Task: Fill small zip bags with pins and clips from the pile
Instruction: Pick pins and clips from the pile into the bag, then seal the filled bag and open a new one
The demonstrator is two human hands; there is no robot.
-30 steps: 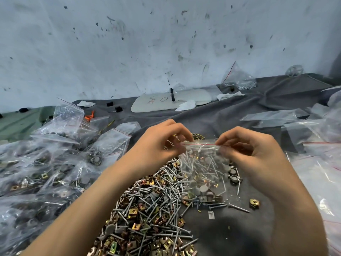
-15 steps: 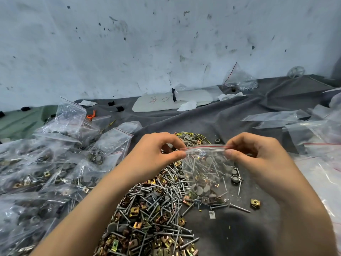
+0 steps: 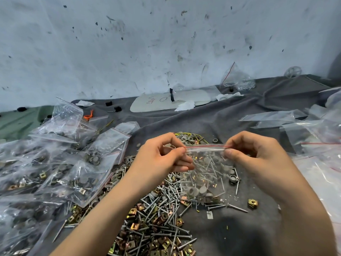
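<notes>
A small clear zip bag (image 3: 206, 174) with a red line along its top hangs between my hands above the grey cloth. It holds screws, grey discs and brass clips. My left hand (image 3: 158, 156) pinches the bag's top left corner between thumb and fingers. My right hand (image 3: 252, 154) pinches the top right corner, so the zip strip is stretched straight between them. Under and left of the bag lies the pile (image 3: 156, 215) of silver screws, brass square clips and grey washers.
Many filled zip bags (image 3: 60, 163) are heaped at the left. Empty clear bags (image 3: 313, 137) lie at the right. A lone brass clip (image 3: 252, 203) sits on the grey cloth (image 3: 239, 233). A white board (image 3: 171, 101) and another bag (image 3: 236, 80) lie by the wall.
My hands have moved apart along the bag's top, from bunched fingers over the opening to its two corners. The zip strip now runs straight and taut between them.
</notes>
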